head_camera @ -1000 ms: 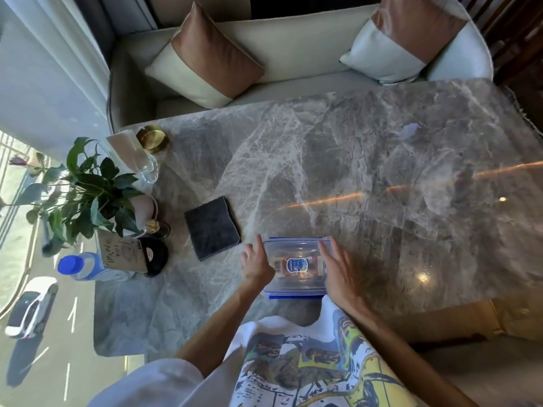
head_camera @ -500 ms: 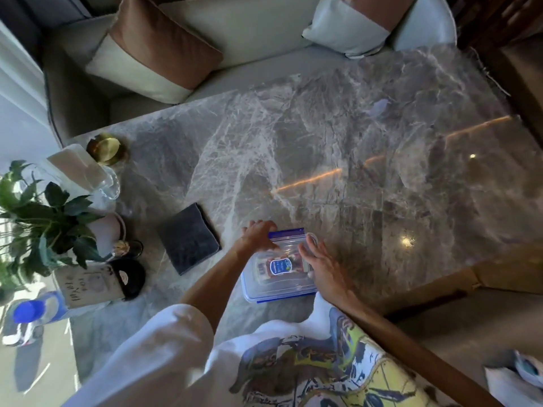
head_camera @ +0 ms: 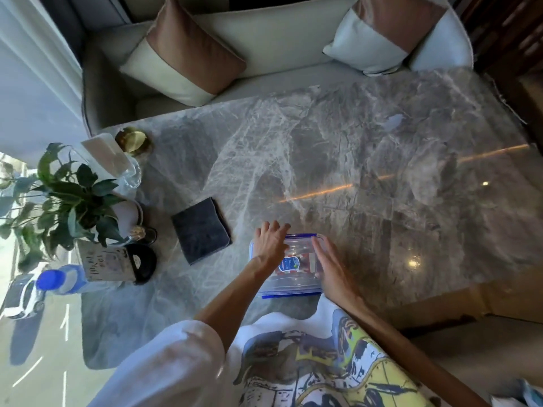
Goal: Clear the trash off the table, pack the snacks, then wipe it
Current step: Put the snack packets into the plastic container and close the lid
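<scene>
1. Your plastic box (head_camera: 291, 284) sits close to the table's (head_camera: 382, 148) near edge, right in front of you.
2. To your right and toward the sofa (head_camera: 264, 39), bare marble stretches wide.
3. The left end is crowded: a plant (head_camera: 67, 198), a water bottle (head_camera: 63, 281) lying on its side, a glass (head_camera: 130, 171) and a gold dish (head_camera: 132, 141).
4. A folded dark cloth (head_camera: 201, 230) lies between that clutter and the box, apart from both.
5. The box is clear with a blue-rimmed lid; one snack packet (head_camera: 289, 264) shows through it.
6. Your left hand (head_camera: 270, 245) rests on the lid's far left corner, fingers stretched out, gripping nothing.
7. Your right hand (head_camera: 332, 268) lies flat against the box's right side, fingers straight.
</scene>
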{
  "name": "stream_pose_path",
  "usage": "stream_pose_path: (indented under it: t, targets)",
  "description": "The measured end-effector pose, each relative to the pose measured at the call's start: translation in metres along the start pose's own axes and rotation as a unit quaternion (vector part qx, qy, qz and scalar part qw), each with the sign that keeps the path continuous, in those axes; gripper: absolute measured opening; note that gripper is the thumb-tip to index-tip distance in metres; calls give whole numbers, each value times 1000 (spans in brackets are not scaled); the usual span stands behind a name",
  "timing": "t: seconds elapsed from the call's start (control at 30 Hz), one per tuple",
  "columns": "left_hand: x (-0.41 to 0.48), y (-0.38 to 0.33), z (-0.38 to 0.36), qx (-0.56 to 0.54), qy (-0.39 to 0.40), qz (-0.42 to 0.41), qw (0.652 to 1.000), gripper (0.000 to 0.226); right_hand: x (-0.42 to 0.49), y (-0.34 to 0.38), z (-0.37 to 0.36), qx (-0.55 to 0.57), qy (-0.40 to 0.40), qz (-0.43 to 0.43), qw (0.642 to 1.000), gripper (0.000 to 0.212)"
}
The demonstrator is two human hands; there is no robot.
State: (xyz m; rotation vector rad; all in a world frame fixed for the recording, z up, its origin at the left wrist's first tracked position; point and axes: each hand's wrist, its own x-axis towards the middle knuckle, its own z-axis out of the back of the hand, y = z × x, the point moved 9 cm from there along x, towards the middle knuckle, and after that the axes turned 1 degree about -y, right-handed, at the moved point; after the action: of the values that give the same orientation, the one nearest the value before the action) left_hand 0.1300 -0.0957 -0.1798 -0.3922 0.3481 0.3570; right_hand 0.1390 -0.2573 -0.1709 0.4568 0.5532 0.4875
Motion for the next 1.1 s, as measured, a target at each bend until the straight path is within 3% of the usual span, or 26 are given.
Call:
stream_pose_path:
  t: [0.07, 0.1, 0.2, 0.27, 0.3, 0.4, 0.5, 0.53, 0.6, 0.63, 0.67, 0.7, 0.73, 0.8, 0.93, 1.1]
  targets:
    - [-29, -3, 1, -2, -54, -25, 998, 55, -13, -14, 8, 127, -76, -84, 985, 89]
    - [-46, -4, -1, -15, -77, -44, 996, 54, -22, -28, 7, 200, -98, -159, 962, 91]
    - [-92, 5, -26, -23, -66, -100, 993, 58, -56, -60, -32, 405, -40, -382, 830, 94]
    - [-110, 18, -48, 9, -22, -107, 994, 72, -68, -52, -59, 529, 39, -428, 732, 77]
    - [-116, 22, -55, 34, -7, -114, 993, 80, -69, -48, -61, 549, 52, -421, 720, 69]
    - [-120, 24, -65, 89, 16, -124, 988, 100, -67, -55, -55, 541, 8, -415, 732, 60]
    - [-117, 24, -63, 100, 12, -114, 988, 98, -65, -51, -48, 540, -12, -402, 739, 56]
    - [-116, 25, -61, 98, 7, -111, 989, 95, -64, -52, -45, 514, -20, -387, 765, 63]
    - [-115, 25, -60, 98, 3, -112, 989, 90, -57, -50, -30, 364, -46, -300, 881, 83]
    - [-115, 24, -59, 99, 2, -114, 989, 88, -53, -43, -19, 235, -56, -221, 945, 91]
    - [-115, 24, -59, 100, 4, -115, 988, 87, -49, -32, -14, 103, -58, -127, 985, 98]
    - [-116, 24, -60, 100, 6, -115, 988, 86, -48, -19, -14, -5, -46, -35, 998, 106]
    - [-116, 25, -60, 101, 7, -115, 988, 86, -47, -11, -20, -80, -20, 29, 996, 112]
    - [-116, 25, -60, 103, 8, -114, 988, 86, -45, -8, -26, -143, 10, 73, 987, 119]
    - [-113, 26, -60, 115, 8, -116, 987, 86, -39, -15, -21, -127, -4, 56, 990, 121]
    - [-111, 24, -60, 119, -3, -124, 985, 78, -35, -19, -23, -131, 4, 54, 990, 105]
